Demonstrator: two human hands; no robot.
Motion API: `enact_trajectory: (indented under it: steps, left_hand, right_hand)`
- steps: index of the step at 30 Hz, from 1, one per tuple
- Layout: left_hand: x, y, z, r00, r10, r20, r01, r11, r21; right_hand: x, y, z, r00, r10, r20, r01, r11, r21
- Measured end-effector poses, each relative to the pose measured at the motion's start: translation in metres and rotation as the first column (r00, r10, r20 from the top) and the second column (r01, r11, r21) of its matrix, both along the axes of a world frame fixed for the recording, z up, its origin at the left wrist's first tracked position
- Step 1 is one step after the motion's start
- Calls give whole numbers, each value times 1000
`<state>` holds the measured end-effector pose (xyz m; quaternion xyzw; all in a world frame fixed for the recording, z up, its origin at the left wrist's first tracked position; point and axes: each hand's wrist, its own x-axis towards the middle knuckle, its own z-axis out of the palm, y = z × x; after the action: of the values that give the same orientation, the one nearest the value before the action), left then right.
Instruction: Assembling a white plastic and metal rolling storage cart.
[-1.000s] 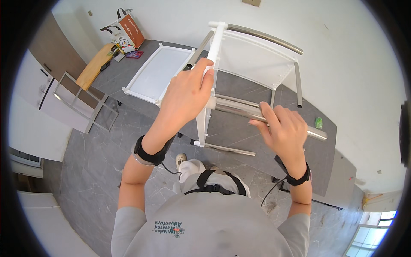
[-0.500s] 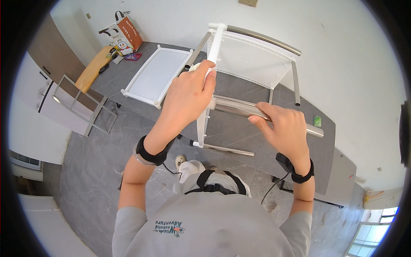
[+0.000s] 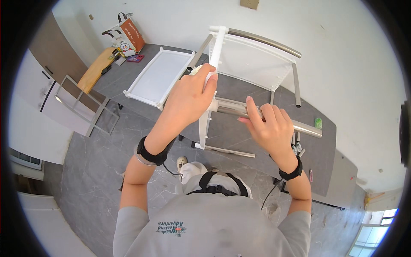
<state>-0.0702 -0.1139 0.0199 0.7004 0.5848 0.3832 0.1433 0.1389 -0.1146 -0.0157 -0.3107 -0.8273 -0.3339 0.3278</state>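
Note:
My left hand [image 3: 189,96] is closed round the white plastic edge [image 3: 217,47] of a shelf panel standing on its side. Metal tubes run out from the panel's corners. My right hand [image 3: 274,128] lies over one thick metal tube [image 3: 308,129] that leaves the panel near my left hand. Its index finger is stretched up off the tube, while the other fingers curl over it. Another white panel [image 3: 252,60] stands at the far side with a metal tube [image 3: 264,41] along its top. A lower metal tube [image 3: 231,151] sticks out from the near corner.
A white tray-like shelf [image 3: 160,77] lies on the grey table [image 3: 317,158] to the left. Behind it are a paper bag [image 3: 130,36], a phone [image 3: 135,58] and a wooden board [image 3: 96,70]. Small casters [image 3: 296,147] and a green packet [image 3: 318,123] lie at the right. A metal frame [image 3: 96,113] stands at left.
My right hand has turned and shifted slightly left along the tube, and its index finger has lifted. Casters beside its wrist now show. The left hand keeps its hold.

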Motion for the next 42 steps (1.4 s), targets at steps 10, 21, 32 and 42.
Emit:
enact_trajectory:
  steps: [10,21,32,42]
  left_hand:
    - [0,-3,-3,1000,24,-14,-23,999,43]
    - [0,1,-2,999,47,-15,-46,996,72]
    - [-19,-2,-12,924,-53,378,98,990,-100]
    - [-37,-37,-189,850,-301,433,352,935,-41]
  right_hand:
    - [-5,-7,15,1000,17,14,-14,985,-171]
    - [-13,-13,24,999,-4,-49,-15,928,-371]
    - [-3,-7,15,995,20,-95,-45,962,-270]
    - [6,-6,11,989,29,-146,-74,946,-315]
